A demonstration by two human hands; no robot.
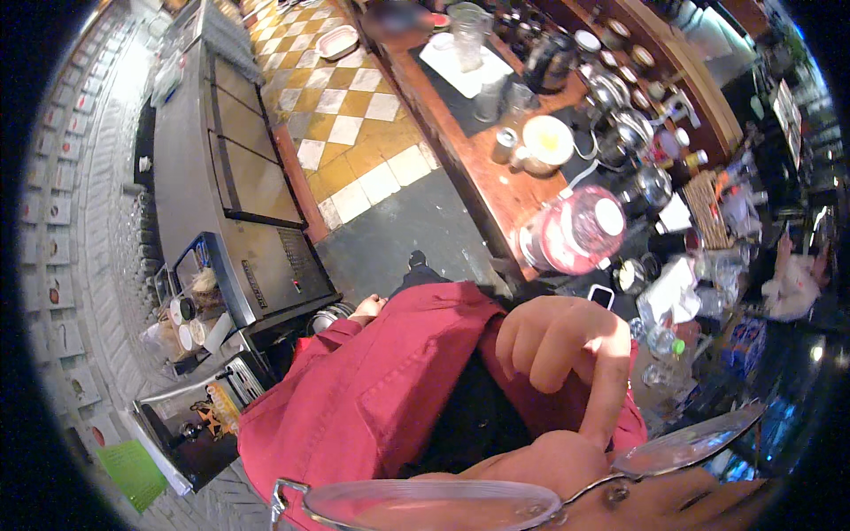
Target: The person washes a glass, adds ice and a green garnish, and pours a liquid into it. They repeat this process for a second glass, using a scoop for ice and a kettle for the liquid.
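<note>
My right hand [560,343] is raised close to the camera, holding nothing that I can see. Its index finger points down past the eyeglasses [434,506] at the lower edge, and the other fingers are curled in. Low at my left side, my left hand [368,307] pokes out of a red sleeve [332,333]. It is small in view, beside round metal pans [326,320], and its fingers are too indistinct to read.
A steel counter fridge [232,177] stands at the left. Along the right runs a wooden counter [452,146] with a pink-filled machine [580,232], a cream-coloured jug [544,143], glasses and bottles. A white basin [337,42] sits on the checkered floor [341,115].
</note>
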